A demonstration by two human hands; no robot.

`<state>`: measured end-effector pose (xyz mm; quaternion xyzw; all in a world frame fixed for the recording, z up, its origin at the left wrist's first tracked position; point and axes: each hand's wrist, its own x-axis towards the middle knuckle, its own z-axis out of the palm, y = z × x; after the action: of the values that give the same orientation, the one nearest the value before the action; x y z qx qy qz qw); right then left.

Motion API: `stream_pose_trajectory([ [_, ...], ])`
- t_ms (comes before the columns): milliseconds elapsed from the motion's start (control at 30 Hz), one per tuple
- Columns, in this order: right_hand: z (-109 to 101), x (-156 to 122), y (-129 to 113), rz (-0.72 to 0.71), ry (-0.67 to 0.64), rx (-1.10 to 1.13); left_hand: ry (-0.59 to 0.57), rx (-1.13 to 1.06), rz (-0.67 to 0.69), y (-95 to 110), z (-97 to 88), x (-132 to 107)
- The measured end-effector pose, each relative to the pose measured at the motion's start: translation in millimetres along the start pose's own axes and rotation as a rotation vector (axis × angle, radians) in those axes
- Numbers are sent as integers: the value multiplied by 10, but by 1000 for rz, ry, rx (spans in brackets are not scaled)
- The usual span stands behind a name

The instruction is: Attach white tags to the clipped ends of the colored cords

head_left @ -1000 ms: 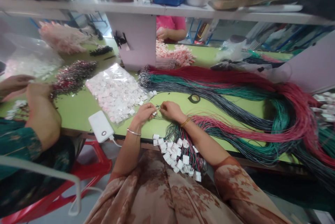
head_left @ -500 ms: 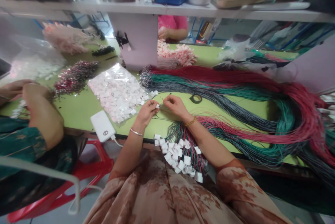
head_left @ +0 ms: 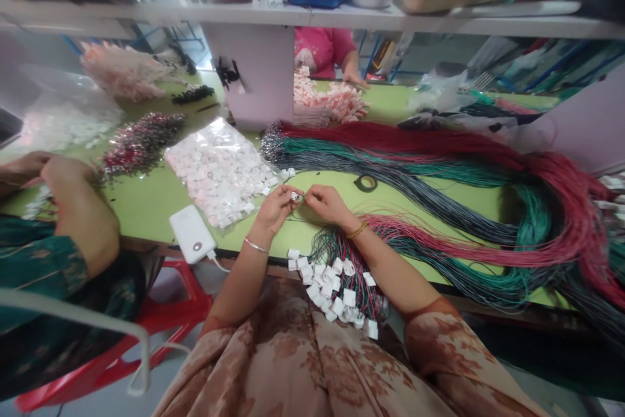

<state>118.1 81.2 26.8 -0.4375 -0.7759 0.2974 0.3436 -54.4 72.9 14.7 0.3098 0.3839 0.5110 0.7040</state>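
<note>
My left hand (head_left: 275,207) and my right hand (head_left: 326,202) meet over the green table (head_left: 146,202), fingertips almost touching. The left fingers pinch a small white tag (head_left: 294,196). The right fingers pinch a thin dark cord (head_left: 303,220) that runs down toward a bunch of red and green cords with white tags (head_left: 336,287) hanging over the table's near edge onto my lap. A clear bag of white tags (head_left: 219,170) lies just left of my hands.
Long bundles of red, green and grey cords (head_left: 439,163) cover the table's right side. A white power bank (head_left: 191,233) and a black tape roll (head_left: 364,183) lie nearby. A co-worker's hands (head_left: 53,173) work at the left; another person in pink (head_left: 327,46) stands behind the divider (head_left: 256,72).
My hands first rose and drew slightly apart with the tag showing, then came back together. The person in pink behind the divider has reached a hand onto the far pile.
</note>
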Motion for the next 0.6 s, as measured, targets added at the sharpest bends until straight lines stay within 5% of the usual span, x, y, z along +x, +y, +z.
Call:
stream_pose_trajectory([
  [267, -26, -8, -23, -67, -69, -123, -15, -5, 17, -8, 9, 0],
  [600, 5, -15, -34, -170, -144, -523, 110, 228, 33, -103, 54, 17],
])
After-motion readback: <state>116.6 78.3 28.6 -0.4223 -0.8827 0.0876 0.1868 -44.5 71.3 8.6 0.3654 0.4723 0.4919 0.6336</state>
